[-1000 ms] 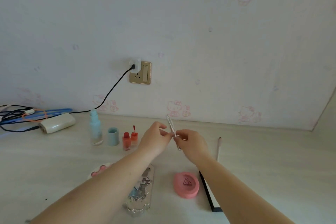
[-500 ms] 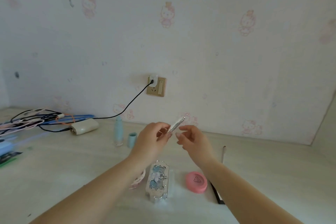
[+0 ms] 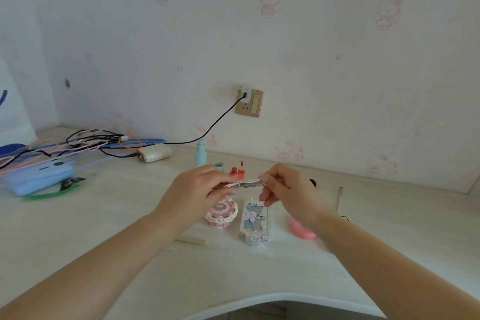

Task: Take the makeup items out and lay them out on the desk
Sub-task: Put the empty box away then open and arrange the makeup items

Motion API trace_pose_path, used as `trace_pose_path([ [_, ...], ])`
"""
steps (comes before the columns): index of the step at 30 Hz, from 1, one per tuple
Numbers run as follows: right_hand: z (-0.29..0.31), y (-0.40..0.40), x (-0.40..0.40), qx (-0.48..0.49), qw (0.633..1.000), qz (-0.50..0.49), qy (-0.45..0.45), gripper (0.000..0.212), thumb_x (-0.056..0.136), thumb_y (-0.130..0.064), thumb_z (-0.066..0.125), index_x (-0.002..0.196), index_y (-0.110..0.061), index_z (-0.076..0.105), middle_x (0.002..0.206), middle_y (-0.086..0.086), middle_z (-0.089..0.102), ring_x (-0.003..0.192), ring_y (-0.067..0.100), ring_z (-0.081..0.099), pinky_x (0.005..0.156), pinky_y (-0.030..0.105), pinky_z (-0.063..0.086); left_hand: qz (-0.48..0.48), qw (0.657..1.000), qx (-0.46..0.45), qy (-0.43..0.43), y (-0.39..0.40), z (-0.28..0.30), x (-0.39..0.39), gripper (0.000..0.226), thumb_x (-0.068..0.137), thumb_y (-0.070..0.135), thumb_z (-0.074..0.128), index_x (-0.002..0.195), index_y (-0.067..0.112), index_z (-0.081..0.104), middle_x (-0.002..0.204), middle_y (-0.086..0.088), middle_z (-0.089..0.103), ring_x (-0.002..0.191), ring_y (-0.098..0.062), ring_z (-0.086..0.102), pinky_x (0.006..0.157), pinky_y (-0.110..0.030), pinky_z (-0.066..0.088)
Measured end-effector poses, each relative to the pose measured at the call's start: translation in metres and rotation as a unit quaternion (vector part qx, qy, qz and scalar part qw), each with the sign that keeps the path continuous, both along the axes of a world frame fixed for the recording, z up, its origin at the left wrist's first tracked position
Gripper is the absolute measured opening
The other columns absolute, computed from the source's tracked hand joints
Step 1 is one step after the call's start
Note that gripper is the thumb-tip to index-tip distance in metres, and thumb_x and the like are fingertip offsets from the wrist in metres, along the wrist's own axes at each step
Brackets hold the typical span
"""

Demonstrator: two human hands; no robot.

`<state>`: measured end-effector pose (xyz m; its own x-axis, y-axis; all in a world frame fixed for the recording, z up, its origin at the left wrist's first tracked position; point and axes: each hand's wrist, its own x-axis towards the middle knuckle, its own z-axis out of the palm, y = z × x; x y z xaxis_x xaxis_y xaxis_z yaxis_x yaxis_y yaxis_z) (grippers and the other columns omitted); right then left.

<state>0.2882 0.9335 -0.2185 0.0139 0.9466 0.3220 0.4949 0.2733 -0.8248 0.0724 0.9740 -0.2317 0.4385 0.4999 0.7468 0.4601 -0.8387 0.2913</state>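
Note:
Both hands hold a slim silver makeup stick [image 3: 248, 183] level above the desk [image 3: 104, 228]. My left hand [image 3: 197, 192] pinches its left end and my right hand [image 3: 288, 189] pinches its right end. Below them lie a round pink cake-shaped compact [image 3: 220, 214], an ornate silver-blue case [image 3: 253, 221] and a flat pink compact [image 3: 301, 231], partly hidden by my right wrist. Behind my hands stand a pale blue bottle [image 3: 200, 153], its small cap [image 3: 219, 166] and red lip tints [image 3: 237, 172]. A thin brush [image 3: 339, 197] lies to the right.
A tangle of cables [image 3: 78, 141], a white charger block [image 3: 155, 152] and a blue case [image 3: 39, 176] fill the desk's left side. A wall socket [image 3: 248, 102] holds a plugged black lead. A small wooden stick [image 3: 191, 241] lies near my left forearm. The desk's curved front edge [image 3: 259, 299] is close.
The view tilted and swung left, showing more of the desk's left side. The silver stick went from nearly upright to level, and my right hand closed on its right end.

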Motion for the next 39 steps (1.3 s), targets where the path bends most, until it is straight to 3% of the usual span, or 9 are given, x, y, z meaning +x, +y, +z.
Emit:
trace_pose_path([
  [4, -0.016, -0.019, -0.013, 0.073, 0.996, 0.025, -0.042, 0.023, 0.092, -0.017, 0.055, 0.081, -0.037, 0.057, 0.074, -0.011, 0.070, 0.069, 0.005, 0.067, 0.067, 0.014, 0.049, -0.022, 0.999, -0.026, 0.018, -0.012, -0.002, -0.016, 0.018, 0.080, 0.023, 0.068, 0.097, 0.016, 0.073, 0.086, 0.009, 0.068, 0.080, -0.002, 0.059, 0.070, -0.015, 0.045],
  [9, -0.024, -0.032, -0.025, 0.123, 0.985, 0.046, -0.110, 0.039, 0.086, -0.013, 0.065, 0.097, -0.045, 0.047, 0.108, -0.024, 0.063, 0.094, 0.000, 0.063, 0.084, 0.015, 0.050, -0.037, 0.996, -0.077, 0.031, -0.018, -0.008, -0.031, 0.017, 0.082, 0.015, 0.070, 0.099, 0.019, 0.073, 0.087, 0.011, 0.066, 0.082, 0.001, 0.058, 0.072, -0.013, 0.044],
  [12, -0.015, -0.030, -0.039, -0.029, 0.996, 0.041, -0.073, 0.016, 0.082, -0.048, 0.057, 0.097, -0.046, 0.053, 0.087, -0.015, 0.073, 0.077, 0.002, 0.068, 0.080, 0.026, 0.053, -0.036, 0.997, -0.045, 0.055, -0.022, -0.008, -0.035, 0.017, 0.082, 0.019, 0.069, 0.098, 0.018, 0.073, 0.086, 0.009, 0.066, 0.080, 0.001, 0.057, 0.070, -0.013, 0.043],
  [15, -0.013, -0.024, -0.048, -0.130, 0.989, 0.048, -0.059, 0.037, 0.091, -0.049, 0.045, 0.073, -0.022, 0.062, 0.058, -0.002, 0.070, 0.051, 0.011, 0.065, 0.071, 0.035, 0.051, -0.028, 0.996, -0.025, 0.084, -0.025, -0.008, -0.040, 0.018, 0.083, 0.026, 0.065, 0.098, 0.019, 0.073, 0.084, 0.008, 0.067, 0.082, -0.001, 0.056, 0.068, -0.011, 0.040],
  [18, -0.022, -0.021, -0.055, -0.067, 0.995, 0.048, -0.052, 0.016, 0.090, -0.025, 0.059, 0.074, -0.026, 0.058, 0.068, -0.005, 0.070, 0.061, 0.014, 0.065, 0.071, 0.040, 0.052, -0.019, 0.994, -0.028, 0.099, -0.025, -0.010, -0.048, 0.020, 0.082, 0.029, 0.064, 0.096, 0.019, 0.074, 0.082, 0.007, 0.068, 0.080, -0.002, 0.055, 0.066, -0.013, 0.040],
  [23, -0.032, -0.018, -0.061, -0.043, 0.995, 0.079, -0.045, 0.029, 0.077, -0.024, 0.072, 0.094, -0.035, 0.052, 0.075, -0.021, 0.068, 0.062, 0.000, 0.063, 0.057, 0.008, 0.043, -0.007, 0.995, -0.036, 0.091, -0.026, -0.013, -0.058, 0.021, 0.082, 0.027, 0.064, 0.097, 0.017, 0.073, 0.083, 0.005, 0.068, 0.081, -0.004, 0.055, 0.066, -0.011, 0.038],
  [27, -0.031, -0.016, -0.069, -0.128, 0.987, 0.098, 0.007, 0.019, 0.093, -0.031, 0.052, 0.083, -0.022, 0.066, 0.059, -0.003, 0.069, 0.048, 0.009, 0.061, 0.050, 0.014, 0.045, -0.006, 0.995, -0.037, 0.096, -0.028, -0.015, -0.062, 0.020, 0.082, 0.027, 0.063, 0.096, 0.017, 0.073, 0.083, 0.006, 0.067, 0.080, -0.003, 0.055, 0.066, -0.011, 0.038],
  [32, -0.036, -0.016, -0.074, -0.022, 0.995, 0.091, -0.015, 0.020, 0.082, -0.015, 0.068, 0.083, -0.033, 0.059, 0.072, -0.022, 0.065, 0.061, -0.006, 0.057, 0.057, 0.005, 0.040, -0.004, 0.994, -0.065, 0.085, -0.027, -0.018, -0.069, 0.017, 0.084, 0.026, 0.066, 0.098, 0.019, 0.073, 0.082, 0.005, 0.067, 0.075, -0.006, 0.058, 0.066, -0.028, 0.048],
  [39, -0.042, -0.016, -0.081, -0.116, 0.988, 0.101, -0.024, 0.020, 0.095, -0.036, 0.047, 0.087, -0.023, 0.060, 0.071, -0.009, 0.072, 0.052, 0.007, 0.060, 0.061, 0.024, 0.052, -0.008, 0.992, -0.088, 0.092, -0.028, -0.024, -0.078, 0.019, 0.084, 0.028, 0.063, 0.099, 0.020, 0.073, 0.081, 0.006, 0.066, 0.075, -0.002, 0.057, 0.067, -0.027, 0.047],
])
